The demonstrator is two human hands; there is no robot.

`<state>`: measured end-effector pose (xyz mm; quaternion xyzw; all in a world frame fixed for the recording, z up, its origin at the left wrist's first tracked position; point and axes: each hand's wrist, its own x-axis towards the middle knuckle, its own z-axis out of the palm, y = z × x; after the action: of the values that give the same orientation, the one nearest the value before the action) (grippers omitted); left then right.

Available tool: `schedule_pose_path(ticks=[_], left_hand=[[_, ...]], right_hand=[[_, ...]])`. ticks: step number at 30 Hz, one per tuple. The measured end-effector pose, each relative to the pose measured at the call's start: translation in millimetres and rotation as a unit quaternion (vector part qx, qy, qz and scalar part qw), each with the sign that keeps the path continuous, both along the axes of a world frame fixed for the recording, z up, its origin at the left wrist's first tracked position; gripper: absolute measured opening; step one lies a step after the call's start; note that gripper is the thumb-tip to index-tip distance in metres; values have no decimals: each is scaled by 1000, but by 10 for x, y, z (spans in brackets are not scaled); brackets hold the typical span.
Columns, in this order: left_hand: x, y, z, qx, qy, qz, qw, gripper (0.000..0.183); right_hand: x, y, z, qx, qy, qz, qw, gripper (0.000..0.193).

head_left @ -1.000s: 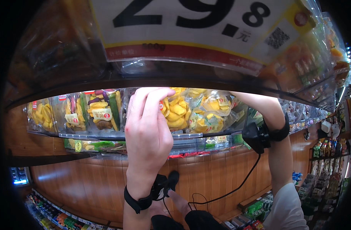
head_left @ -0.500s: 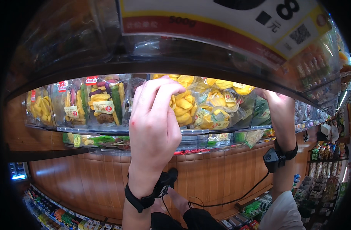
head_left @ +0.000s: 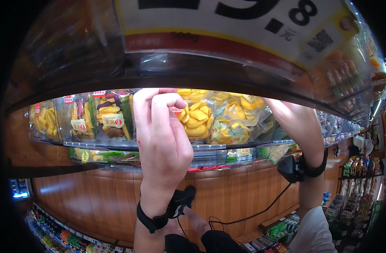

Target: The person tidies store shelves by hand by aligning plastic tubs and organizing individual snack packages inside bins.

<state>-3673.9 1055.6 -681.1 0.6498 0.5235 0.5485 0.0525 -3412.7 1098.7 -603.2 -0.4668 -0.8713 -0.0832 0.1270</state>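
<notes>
Relative to the picture half a second earlier, the left hand (head_left: 163, 135) sits further left and its fingers (head_left: 167, 100) are more sharply bent. This exposes the red label (head_left: 175, 110) on the adjacent bag of yellow slices (head_left: 198, 120). The right hand (head_left: 285, 113) extends further left, toward the bags. Relative to one second earlier, the right wrist device (head_left: 290, 168) is lower, uncovering a green-and-pale bag (head_left: 278, 152) on the lower tier.
</notes>
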Motion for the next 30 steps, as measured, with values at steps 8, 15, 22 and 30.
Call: schedule_pose_path(ticks=[8,15,22,30], left_hand=[[4,8,14,-5,34,-8,999,15],[250,-71,223,-4,158,-28,987,29],[348,73,341,-59,202,-103,972,11],[328,57,462,48,6,-114,992,10]], right_hand=[[27,284,-202,18,101,107,989,17],[99,300,-250,14,196,105,975,16],[-49,83,-96,-20,90,-12,996,9],[-90,-229,-81,-189,386,142,892,38]])
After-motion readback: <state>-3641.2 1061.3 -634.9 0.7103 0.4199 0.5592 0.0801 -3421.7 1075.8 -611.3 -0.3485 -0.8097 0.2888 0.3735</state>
